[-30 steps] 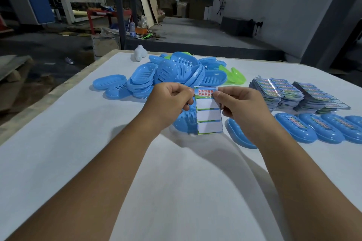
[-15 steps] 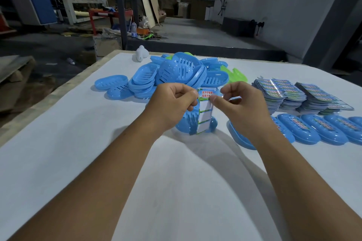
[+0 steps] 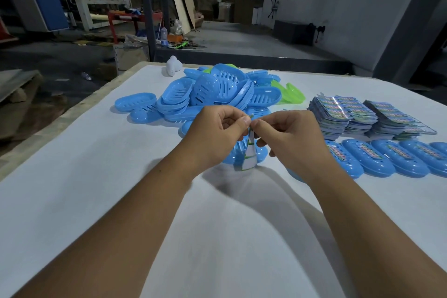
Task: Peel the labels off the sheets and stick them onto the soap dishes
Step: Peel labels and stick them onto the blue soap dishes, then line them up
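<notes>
A label sheet (image 3: 249, 155) hangs edge-on above the middle of the tabletop (image 3: 121, 189), pinched at its top between both hands. The left hand (image 3: 215, 135) has thumb and curled fingers closed on the sheet's upper edge; the right hand (image 3: 287, 138) pinches the same spot from the other side. Behind lies a heap of blue soap dishes (image 3: 212, 94) toward the far edge. Stacks of label sheets (image 3: 343, 113) sit near the right edge, with a row of labelled dishes (image 3: 387, 159) just in front of them.
</notes>
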The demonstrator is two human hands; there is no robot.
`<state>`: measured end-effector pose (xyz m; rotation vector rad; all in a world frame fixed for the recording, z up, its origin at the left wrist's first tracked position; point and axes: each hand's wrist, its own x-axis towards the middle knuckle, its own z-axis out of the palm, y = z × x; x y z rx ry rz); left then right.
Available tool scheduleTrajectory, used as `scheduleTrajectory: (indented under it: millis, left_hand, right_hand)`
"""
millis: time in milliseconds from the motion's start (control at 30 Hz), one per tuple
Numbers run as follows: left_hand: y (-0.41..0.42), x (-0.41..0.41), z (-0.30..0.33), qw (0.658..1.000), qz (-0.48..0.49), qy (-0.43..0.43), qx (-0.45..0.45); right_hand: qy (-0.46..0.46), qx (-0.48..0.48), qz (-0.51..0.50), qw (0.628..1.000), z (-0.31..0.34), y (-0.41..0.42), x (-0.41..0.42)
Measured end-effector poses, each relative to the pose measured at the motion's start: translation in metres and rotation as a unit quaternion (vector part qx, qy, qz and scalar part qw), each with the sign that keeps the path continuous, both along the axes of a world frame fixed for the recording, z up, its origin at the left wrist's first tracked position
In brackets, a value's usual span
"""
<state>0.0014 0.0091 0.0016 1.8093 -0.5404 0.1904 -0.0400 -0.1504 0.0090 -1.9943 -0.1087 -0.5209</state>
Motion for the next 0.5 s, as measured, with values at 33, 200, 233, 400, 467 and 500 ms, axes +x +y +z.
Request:
scheduleTrajectory:
  millis: [33,200,233,400,467,500]
  left_hand:
    - [-0.0001,0.0003,-0.0006,1.000,0.001,-0.002,0.002]
    - [-0.0019,-0.0001,-0.0033,0.999,0.009,-0.018,0.026]
    - [-0.0027,-0.0002,-0.0038,0.999,0.014,-0.024,0.032]
    - [-0.0064,-0.0008,-0.0056,0.996,0.040,-0.055,0.064]
    - [-0.0071,-0.0015,-0.0057,0.994,0.042,-0.061,0.074]
    - [-0.0076,-0.0021,-0.0058,0.994,0.042,-0.063,0.078]
  right_hand:
    - [-0.002,-0.008,-0.006,1.000,-0.0004,0.0001,-0.0005]
    - [-0.007,-0.037,-0.041,0.998,-0.0018,0.0031,-0.0013]
    - [-0.005,-0.042,-0.048,0.998,-0.0018,0.0033,-0.0016]
    - [0.009,-0.054,-0.063,0.997,-0.0002,0.0050,-0.0035]
    - [0.013,-0.059,-0.067,0.996,0.0008,0.0055,-0.0036]
    - [0.014,-0.059,-0.067,0.996,0.0013,0.0057,-0.0037]
